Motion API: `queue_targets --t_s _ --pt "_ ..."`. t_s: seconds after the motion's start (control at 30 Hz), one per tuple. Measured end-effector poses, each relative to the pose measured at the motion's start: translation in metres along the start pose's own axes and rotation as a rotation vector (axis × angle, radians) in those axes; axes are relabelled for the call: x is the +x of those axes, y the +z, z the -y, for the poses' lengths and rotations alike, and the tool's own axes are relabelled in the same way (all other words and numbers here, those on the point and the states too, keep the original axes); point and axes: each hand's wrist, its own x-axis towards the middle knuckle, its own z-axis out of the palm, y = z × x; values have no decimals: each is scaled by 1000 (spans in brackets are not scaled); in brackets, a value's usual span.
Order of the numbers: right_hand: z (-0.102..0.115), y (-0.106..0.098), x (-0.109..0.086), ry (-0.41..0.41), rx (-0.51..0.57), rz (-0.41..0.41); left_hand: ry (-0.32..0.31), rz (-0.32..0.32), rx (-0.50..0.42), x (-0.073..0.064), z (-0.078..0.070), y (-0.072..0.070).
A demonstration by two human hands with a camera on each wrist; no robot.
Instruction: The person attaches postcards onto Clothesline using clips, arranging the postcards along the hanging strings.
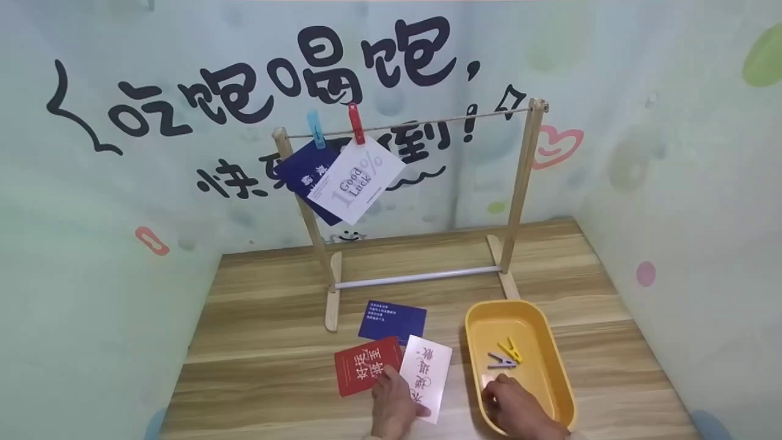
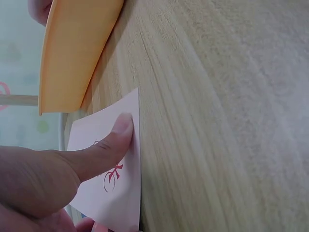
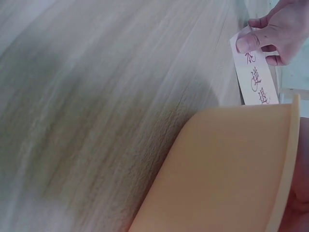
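My left hand grips a white card with dark red writing. In the left wrist view its thumb lies across the card face, and the other fingers are mostly hidden. Beside that hand lies a red card with white writing. Just behind is a blue card, flat on the table. My right hand is inside the yellow tray with its fingers bent. Whether it holds something is hidden. Beyond its fingertips lie a purple-grey clothespin and a yellow clothespin.
A wooden rack with a cord stands at the back of the table. From the cord hang a dark blue card under a light blue clothespin and a white "Good Luck" card under a red clothespin. Printed walls surround the table.
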Motion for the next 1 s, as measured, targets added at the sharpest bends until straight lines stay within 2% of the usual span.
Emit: queue_targets --t_s 0.13,0.23,0.33,0.43,0.6,0.73,0.87,1.0 --pt "2 -1 2 11 44 37 45 -6 8 -2 4 -5" --pt "4 -3 4 94 112 101 75 39 -22 -2 8 -9" --pt "5 -3 5 138 176 104 99 102 -75 -2 12 -15" --pt "3 -3 4 166 228 93 88 149 -148 1 17 -21" --pt "2 -5 1 208 231 65 66 170 -273 6 27 -25" --pt "4 -7 1 314 223 48 72 169 -330 8 31 -25" --pt "6 -9 2 411 260 80 37 210 -385 7 30 -27" --pt "3 -10 0 324 278 34 55 234 -410 4 32 -27"
